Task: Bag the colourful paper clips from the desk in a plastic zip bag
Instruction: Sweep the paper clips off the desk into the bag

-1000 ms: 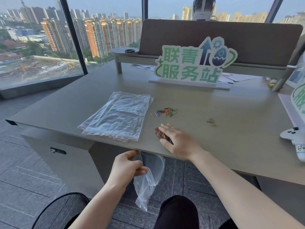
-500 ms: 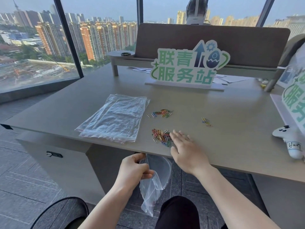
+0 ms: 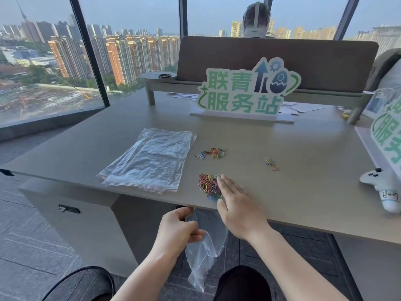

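Observation:
A heap of colourful paper clips (image 3: pixel 207 185) lies close to the desk's front edge. My right hand (image 3: pixel 237 205) rests flat on the desk just right of that heap, fingers spread and touching its right side. Below the edge my left hand (image 3: pixel 176 230) pinches the mouth of a clear plastic zip bag (image 3: pixel 205 255), which hangs down under the heap. A second small cluster of clips (image 3: pixel 213 153) lies farther back, and a few more clips (image 3: pixel 271 164) lie to the right.
A stack of clear zip bags (image 3: pixel 152 158) lies left of the clips on the grey desk (image 3: pixel 303 192). A green-lettered sign (image 3: pixel 245 94) stands at the back, a white game controller (image 3: pixel 384 187) at the right edge. A person sits behind the brown partition (image 3: pixel 325 61).
My right hand has slid off the heap toward the front edge and to the right, uncovering the clips, which now sit nearer the edge. The left hand keeps holding the bag.

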`<action>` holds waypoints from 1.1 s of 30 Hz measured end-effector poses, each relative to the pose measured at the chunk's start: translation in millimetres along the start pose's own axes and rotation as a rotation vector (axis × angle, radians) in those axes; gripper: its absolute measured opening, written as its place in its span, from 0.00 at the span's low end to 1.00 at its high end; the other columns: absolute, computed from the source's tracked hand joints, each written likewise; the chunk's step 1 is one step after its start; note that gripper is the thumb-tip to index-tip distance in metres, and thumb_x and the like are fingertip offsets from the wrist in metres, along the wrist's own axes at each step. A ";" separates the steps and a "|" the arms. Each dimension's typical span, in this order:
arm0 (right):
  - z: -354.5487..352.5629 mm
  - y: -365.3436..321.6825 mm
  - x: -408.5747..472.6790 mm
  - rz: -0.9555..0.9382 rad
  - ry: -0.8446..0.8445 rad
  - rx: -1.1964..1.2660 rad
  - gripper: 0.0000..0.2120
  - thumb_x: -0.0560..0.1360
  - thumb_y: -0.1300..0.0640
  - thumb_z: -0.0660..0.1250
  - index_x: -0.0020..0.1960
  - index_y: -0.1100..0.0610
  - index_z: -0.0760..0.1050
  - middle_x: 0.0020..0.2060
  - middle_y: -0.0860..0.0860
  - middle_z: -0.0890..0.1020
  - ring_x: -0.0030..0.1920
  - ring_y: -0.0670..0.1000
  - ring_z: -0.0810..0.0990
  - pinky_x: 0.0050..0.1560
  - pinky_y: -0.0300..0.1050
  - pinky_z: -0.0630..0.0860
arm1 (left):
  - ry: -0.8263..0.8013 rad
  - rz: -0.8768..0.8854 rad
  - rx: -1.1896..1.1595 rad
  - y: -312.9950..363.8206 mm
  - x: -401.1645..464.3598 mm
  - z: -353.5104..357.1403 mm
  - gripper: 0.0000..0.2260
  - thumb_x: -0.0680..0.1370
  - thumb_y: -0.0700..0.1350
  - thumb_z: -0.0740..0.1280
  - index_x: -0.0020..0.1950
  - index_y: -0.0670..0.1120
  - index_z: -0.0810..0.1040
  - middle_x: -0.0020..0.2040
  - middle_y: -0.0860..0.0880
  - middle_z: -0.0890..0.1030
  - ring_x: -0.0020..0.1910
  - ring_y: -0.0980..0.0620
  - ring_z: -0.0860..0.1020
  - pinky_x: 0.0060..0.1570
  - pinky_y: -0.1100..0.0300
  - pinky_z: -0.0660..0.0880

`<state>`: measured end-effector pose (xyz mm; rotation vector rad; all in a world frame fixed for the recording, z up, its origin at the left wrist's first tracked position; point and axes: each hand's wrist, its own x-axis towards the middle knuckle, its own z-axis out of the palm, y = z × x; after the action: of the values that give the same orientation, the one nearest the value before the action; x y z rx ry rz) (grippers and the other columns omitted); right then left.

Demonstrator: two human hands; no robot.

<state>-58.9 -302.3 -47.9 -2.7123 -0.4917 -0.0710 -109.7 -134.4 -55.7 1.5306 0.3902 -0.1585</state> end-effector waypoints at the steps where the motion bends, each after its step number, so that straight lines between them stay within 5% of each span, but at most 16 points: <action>1: 1.8 -1.5 2.7 -0.001 -0.010 -0.025 0.28 0.81 0.51 0.48 0.79 0.52 0.46 0.78 0.48 0.48 0.77 0.44 0.45 0.76 0.46 0.43 | -0.002 -0.001 0.003 0.0 0.0 0.1 0.25 0.74 0.27 0.63 0.71 0.36 0.70 0.67 0.43 0.76 0.36 0.45 0.86 0.33 0.62 0.81; 16: 19.1 -23.1 -21.5 -0.108 0.018 -0.080 0.34 0.73 0.46 0.35 0.78 0.53 0.49 0.78 0.49 0.51 0.77 0.45 0.46 0.75 0.43 0.39 | -0.007 -0.009 -0.022 0.5 -0.4 -2.2 0.24 0.74 0.26 0.64 0.70 0.35 0.71 0.63 0.38 0.78 0.32 0.49 0.85 0.31 0.63 0.81; 26: 20.9 -39.4 -49.4 -0.147 0.046 -0.031 0.32 0.75 0.48 0.38 0.78 0.53 0.53 0.77 0.47 0.54 0.77 0.43 0.48 0.74 0.39 0.38 | -0.021 0.012 -0.026 2.6 -3.5 -5.6 0.19 0.74 0.25 0.62 0.61 0.38 0.79 0.47 0.37 0.83 0.27 0.52 0.83 0.30 0.64 0.80; 33: 8.6 -36.4 -44.0 -0.114 0.154 0.174 0.25 0.78 0.56 0.48 0.75 0.54 0.62 0.74 0.48 0.65 0.75 0.43 0.57 0.73 0.36 0.52 | 0.008 0.011 0.002 3.0 -3.6 -7.0 0.22 0.74 0.26 0.63 0.67 0.36 0.74 0.57 0.36 0.81 0.30 0.51 0.84 0.30 0.64 0.80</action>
<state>-112.9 -282.1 -47.8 -2.4842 -0.5783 -0.2532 -113.1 -127.8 -51.6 1.5356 0.3876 -0.1441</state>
